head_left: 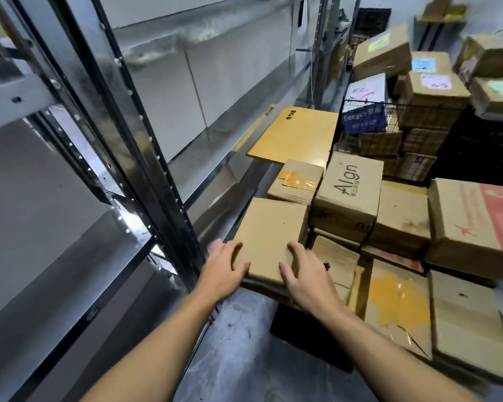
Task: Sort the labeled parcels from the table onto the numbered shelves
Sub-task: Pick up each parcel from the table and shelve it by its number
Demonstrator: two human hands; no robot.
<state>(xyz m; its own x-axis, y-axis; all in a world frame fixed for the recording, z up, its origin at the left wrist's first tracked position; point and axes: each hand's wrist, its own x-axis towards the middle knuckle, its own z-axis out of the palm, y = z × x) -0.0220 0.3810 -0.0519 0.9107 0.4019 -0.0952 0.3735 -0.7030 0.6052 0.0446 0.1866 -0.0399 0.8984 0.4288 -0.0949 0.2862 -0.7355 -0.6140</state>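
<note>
Looks like a parcel depot or warehouse storeroom. Has tall steel shelving (128, 111) with bolted black uprights running along the left, plain and industrial. Holds taped brown cardboard parcels (346, 187) crowded together on a yellow desk (296, 134) at the right. Farther off, stacks more boxes (436, 88) with coloured shipping labels in and above a black wire cage (404, 105). Stands on a scuffed grey concrete floor (238, 358).

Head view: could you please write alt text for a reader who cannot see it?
The left hand and right hand hold the near edge of a cardboard parcel on a table crowded with boxes; metal shelving stands on the left.
</note>
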